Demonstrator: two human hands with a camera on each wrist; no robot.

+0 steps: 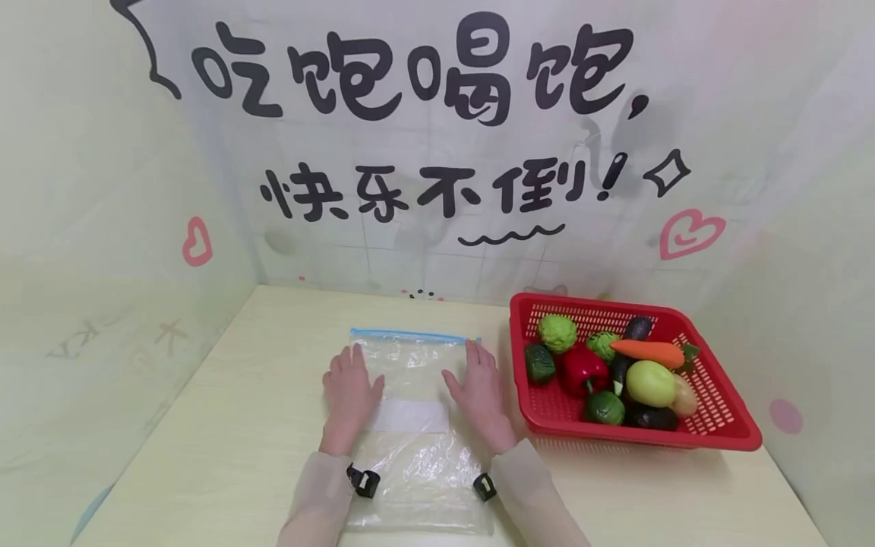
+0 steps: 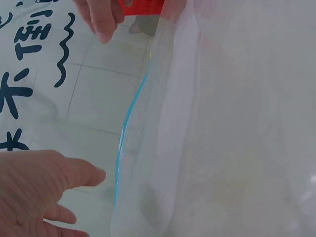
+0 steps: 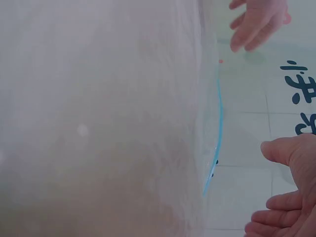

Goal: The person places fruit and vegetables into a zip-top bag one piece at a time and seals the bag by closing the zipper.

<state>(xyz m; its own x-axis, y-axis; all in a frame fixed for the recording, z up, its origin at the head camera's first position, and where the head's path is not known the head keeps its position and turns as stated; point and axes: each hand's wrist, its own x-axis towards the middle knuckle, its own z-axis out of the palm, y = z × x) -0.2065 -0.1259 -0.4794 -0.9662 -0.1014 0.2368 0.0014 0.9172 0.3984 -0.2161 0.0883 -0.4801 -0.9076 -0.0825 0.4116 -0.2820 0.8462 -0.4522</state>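
Note:
A clear plastic zip bag [image 1: 417, 475] lies flat on the table with its blue zip edge [image 1: 410, 333] toward the back wall. A white label panel [image 1: 413, 417] crosses its middle. My left hand [image 1: 349, 393] is at the bag's left side, fingers pointing away and thumb apart. At the right side my right hand [image 1: 482, 393] mirrors it, its thumb spread inward. Neither hand grips anything; whether the fingertips touch the bag is hard to tell. In the left wrist view the bag's film [image 2: 232, 123] fills the right side, with the left hand [image 2: 39, 192] beside it.
To the right stands a red plastic basket [image 1: 636, 441] holding several vegetables, among them a carrot [image 1: 649, 352], a red bell pepper [image 1: 584, 370] and a pale green round one [image 1: 649, 384]. A printed sheet [image 1: 424, 258] covers the wall behind the pale table [image 1: 225, 456].

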